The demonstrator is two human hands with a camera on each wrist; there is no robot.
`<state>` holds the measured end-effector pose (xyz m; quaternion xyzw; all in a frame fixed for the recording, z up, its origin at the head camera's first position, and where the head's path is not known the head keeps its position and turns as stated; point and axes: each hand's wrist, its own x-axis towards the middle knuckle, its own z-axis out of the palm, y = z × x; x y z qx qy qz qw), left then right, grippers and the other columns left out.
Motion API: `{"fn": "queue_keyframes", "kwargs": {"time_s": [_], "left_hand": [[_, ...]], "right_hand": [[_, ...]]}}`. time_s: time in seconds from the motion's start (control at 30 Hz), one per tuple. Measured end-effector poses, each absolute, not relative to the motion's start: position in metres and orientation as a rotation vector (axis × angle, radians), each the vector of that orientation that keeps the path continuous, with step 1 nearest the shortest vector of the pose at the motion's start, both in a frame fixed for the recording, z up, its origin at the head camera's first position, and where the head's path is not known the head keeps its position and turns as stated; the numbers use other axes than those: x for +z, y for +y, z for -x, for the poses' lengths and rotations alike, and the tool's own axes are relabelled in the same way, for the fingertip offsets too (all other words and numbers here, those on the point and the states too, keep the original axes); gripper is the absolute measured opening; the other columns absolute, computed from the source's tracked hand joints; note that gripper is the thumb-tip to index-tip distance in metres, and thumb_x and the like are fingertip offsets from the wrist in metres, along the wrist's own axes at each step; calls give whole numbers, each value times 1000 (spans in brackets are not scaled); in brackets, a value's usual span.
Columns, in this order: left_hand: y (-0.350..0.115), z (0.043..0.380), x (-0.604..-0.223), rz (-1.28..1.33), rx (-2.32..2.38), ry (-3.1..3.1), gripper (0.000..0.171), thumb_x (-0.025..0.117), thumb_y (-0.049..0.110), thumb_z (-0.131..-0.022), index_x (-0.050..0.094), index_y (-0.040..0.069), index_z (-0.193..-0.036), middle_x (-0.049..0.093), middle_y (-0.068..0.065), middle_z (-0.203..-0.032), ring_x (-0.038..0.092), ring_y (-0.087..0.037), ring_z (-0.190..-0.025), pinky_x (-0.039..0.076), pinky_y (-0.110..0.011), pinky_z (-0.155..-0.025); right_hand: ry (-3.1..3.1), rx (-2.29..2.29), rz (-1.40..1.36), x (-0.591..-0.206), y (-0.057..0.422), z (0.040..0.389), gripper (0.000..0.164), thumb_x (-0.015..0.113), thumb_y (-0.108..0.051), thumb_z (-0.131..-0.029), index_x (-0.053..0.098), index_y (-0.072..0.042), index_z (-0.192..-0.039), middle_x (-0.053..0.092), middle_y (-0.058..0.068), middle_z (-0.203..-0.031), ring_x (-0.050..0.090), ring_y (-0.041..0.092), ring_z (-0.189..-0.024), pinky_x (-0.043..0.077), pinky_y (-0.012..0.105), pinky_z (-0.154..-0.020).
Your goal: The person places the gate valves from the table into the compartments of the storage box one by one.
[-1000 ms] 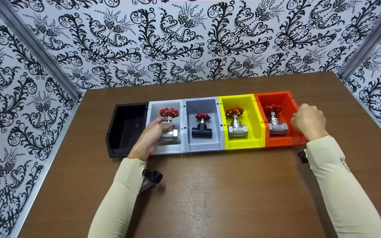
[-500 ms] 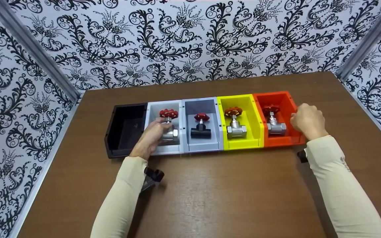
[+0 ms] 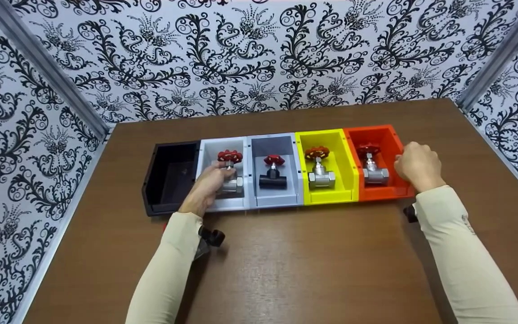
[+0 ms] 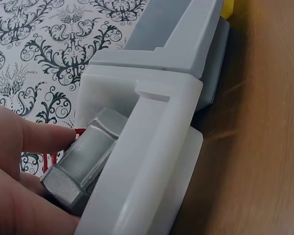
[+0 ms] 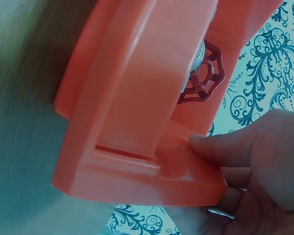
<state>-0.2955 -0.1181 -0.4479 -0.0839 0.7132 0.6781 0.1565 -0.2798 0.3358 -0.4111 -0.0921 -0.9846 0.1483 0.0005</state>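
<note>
My left hand [image 3: 208, 184] reaches into the white bin [image 3: 223, 208] and grips a gate valve with a red handwheel [image 3: 229, 156]. In the left wrist view, thumb and fingers lie on both sides of the valve's silver hex-ended body [image 4: 85, 154], just behind the bin's front lip. My right hand [image 3: 418, 166] holds the outer side wall of the orange-red bin [image 3: 387, 194]. The right wrist view has the thumb [image 5: 220, 147] inside that wall and the other fingers outside. In this bin stands another silver valve [image 3: 376, 173] with a dark red handwheel [image 5: 206, 73].
Between these bins stand a grey bin [image 3: 274, 202] with a black red-handled valve [image 3: 273, 177] and a yellow bin [image 3: 331, 198] with a silver valve [image 3: 321, 176]. A black bin [image 3: 151, 208] ends the row. A red bit [image 3: 164, 227] peeks out beside the left sleeve.
The left hand and the valve in it have shifted slightly right within the white bin. A red bit has come into view beside the left sleeve. The right hand keeps its hold.
</note>
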Motion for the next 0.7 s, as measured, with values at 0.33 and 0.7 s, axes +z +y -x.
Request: {"fn": "queue_keyframes", "kwargs": {"time_s": [0.33,0.7], "left_hand": [[-117,297,-449,282,1881,2070,50,53,14,-99,41,-2,-145,45,-15,-134,46,-23,-113,43,-32,-92],[-115,299,-451,280,1857,2112,54,53,12,-98,37,-6,-147,49,-16,-129,47,-23,-111,40,-33,-99]], "right_hand": [[-3100,475,309,-411,336,280,30,54,-18,-93,62,11,-98,59,38,-95,57,54,-80,49,61,-72],[-3095,484,310,-413,336,279,32,55,-18,-93,62,12,-101,59,39,-99,57,55,-82,49,62,-72]]}}
